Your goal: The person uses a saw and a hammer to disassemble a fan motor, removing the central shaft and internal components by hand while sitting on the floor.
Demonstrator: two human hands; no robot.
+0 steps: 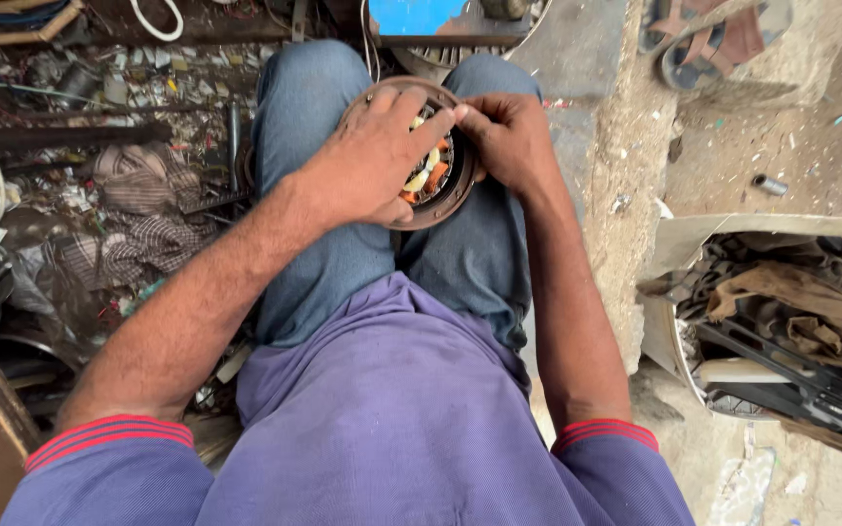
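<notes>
Scrap-strewn floor (pixel 626 146) bears sandals (pixel 704 39) and rags (pixel 138 209).

The ground is rough, dusty concrete (pixel 626 166), grey-brown, lit by flat daylight without strong shadows. On the left lies a heap of metal scrap and wires (pixel 99 88) with a checked cloth (pixel 138 214) over it, and a dark metal bar (pixel 60 136) crosses it. On the right stands an open cardboard box (pixel 762 229) holding brown rags and black parts, with a pair of sandals (pixel 704 39) beyond it and a small metal cylinder (pixel 770 184) nearby.
</notes>
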